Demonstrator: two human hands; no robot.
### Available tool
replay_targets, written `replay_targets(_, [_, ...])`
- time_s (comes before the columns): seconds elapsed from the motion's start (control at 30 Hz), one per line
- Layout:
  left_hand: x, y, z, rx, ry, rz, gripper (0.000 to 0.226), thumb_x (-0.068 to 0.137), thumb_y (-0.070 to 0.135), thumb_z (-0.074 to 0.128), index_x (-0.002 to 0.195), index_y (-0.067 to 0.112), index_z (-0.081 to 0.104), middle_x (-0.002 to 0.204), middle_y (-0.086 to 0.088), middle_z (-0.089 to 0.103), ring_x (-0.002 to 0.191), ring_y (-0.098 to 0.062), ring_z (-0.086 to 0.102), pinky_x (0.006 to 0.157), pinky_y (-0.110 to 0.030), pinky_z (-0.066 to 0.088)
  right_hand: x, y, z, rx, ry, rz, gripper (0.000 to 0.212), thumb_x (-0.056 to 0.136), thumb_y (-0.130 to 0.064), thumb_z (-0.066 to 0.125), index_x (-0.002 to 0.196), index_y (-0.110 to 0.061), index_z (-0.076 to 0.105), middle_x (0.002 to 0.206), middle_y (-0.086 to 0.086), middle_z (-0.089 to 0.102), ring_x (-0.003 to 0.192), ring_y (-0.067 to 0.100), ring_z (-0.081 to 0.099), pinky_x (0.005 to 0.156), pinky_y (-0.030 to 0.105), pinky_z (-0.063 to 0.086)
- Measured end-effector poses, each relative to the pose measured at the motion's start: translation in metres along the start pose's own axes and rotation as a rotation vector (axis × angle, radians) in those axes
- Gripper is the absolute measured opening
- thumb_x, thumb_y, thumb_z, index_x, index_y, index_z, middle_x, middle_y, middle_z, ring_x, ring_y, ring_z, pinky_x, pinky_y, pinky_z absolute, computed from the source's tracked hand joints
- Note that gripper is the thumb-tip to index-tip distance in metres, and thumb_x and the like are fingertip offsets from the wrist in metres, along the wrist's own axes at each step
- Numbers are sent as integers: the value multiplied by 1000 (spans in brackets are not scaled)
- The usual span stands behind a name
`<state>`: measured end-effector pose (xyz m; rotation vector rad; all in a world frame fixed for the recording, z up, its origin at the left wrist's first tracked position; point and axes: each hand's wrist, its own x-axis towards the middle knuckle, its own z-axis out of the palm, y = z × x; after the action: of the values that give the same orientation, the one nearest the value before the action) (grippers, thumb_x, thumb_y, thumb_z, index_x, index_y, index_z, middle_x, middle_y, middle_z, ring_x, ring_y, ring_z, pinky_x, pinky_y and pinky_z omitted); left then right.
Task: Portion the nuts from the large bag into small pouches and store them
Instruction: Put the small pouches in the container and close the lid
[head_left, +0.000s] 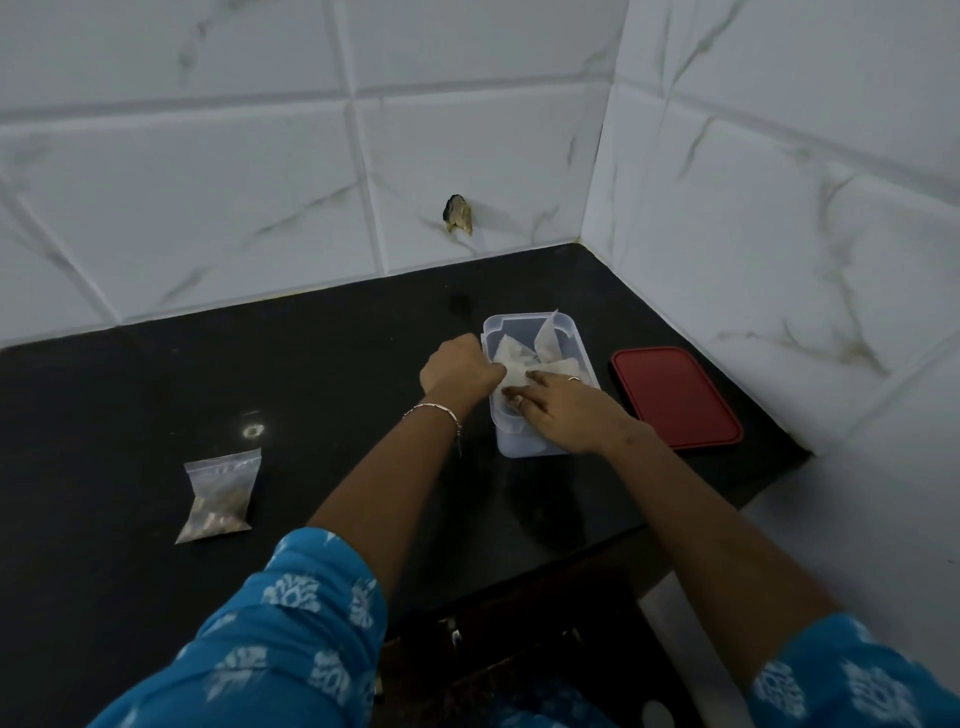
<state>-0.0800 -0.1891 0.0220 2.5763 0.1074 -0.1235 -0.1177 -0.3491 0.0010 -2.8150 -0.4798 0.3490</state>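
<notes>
Pouches (524, 358) of pale plastic lie heaped inside a clear container (511, 448) on the black counter (337, 364), near the corner of the tiled wall. The right hand (561, 410) lies flat on them, fingers straight and slightly spread, pressing down. The left hand (460, 369) is curled at the container's left rim; whether it grips the rim or a pouch I cannot tell. 1 filled pouch (221, 496) of nuts lies well apart to the left, and a red lid (675, 397) sits just right of the container.
</notes>
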Motion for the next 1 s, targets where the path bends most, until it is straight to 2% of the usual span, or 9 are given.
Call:
replay_targets(0.27, [11, 0, 15, -41, -47, -65, 16, 80, 27, 58, 89, 14, 53, 89, -6, 66, 87, -26, 66, 76, -32, 52, -7, -3, -3, -118, -17, 3, 47, 104, -44, 21, 149, -33, 31, 158, 8, 26, 144, 28, 26, 109, 47, 34])
replay_targets(0.33, [15, -8, 16, -163, -93, -54, 27, 82, 36, 61, 89, 10, 56, 77, -7, 68, 77, -26, 68, 78, -37, 57, -9, -6, -3, -42, 61, -4, 44, 104, -43, 27, 143, -33, 43, 156, 6, 32, 139, 27, 34, 106, 43, 35])
replay_targets(0.43, [13, -18, 7, -345, -156, -62, 57, 87, 61, 55, 87, 5, 64, 62, -8, 65, 59, -22, 64, 62, -33, 54, -9, -9, 0, 43, 292, -74, 36, 102, -37, 39, 129, -26, 60, 151, 4, 38, 130, 24, 44, 103, 36, 38])
replay_targets(0.57, [3, -46, -14, -469, -85, -113, 49, 90, 60, 53, 93, 11, 60, 79, -6, 70, 63, -17, 63, 53, -27, 46, -3, -25, -1, 99, 519, -195, 32, 95, -25, 53, 125, -21, 63, 140, 3, 50, 121, 20, 50, 97, 28, 40])
replay_targets(0.67, [-24, -80, -23, -554, 42, -164, 37, 88, 46, 64, 106, 15, 55, 97, 0, 65, 83, -14, 62, 69, -30, 50, 5, -52, -5, 191, 622, -265, 29, 94, -20, 57, 122, -19, 64, 133, 0, 55, 121, 16, 50, 100, 28, 41])
replay_targets(0.73, [-46, -106, -26, -555, 203, -189, 43, 87, 37, 69, 119, 16, 49, 105, 4, 57, 97, -13, 58, 81, -30, 50, 14, -74, -1, 216, 590, -310, 30, 95, -22, 56, 124, -21, 62, 133, -3, 53, 123, 13, 48, 101, 26, 39])
replay_targets(0.83, [-75, -151, -38, -477, 545, -252, 53, 83, 25, 73, 126, 9, 47, 119, -6, 57, 114, -23, 53, 96, -34, 45, 28, -111, 19, 290, 427, -385, 34, 96, -23, 54, 130, -24, 57, 134, -3, 50, 125, 15, 45, 102, 25, 35])
replay_targets(0.93, [-99, -188, -58, -449, 796, -449, 59, 83, 19, 70, 132, 4, 42, 132, -14, 48, 124, -32, 42, 103, -39, 37, 43, -144, 45, 376, 127, -396, 45, 97, -27, 54, 140, -31, 45, 140, -3, 46, 132, 19, 39, 109, 31, 32])
replay_targets(1.0, [-113, -211, -71, -461, 838, -581, 64, 83, 20, 69, 137, 5, 37, 138, -15, 42, 128, -34, 39, 105, -47, 38, 51, -163, 62, 385, -84, -388, 53, 97, -31, 54, 146, -35, 36, 149, -3, 40, 139, 20, 33, 115, 39, 29])
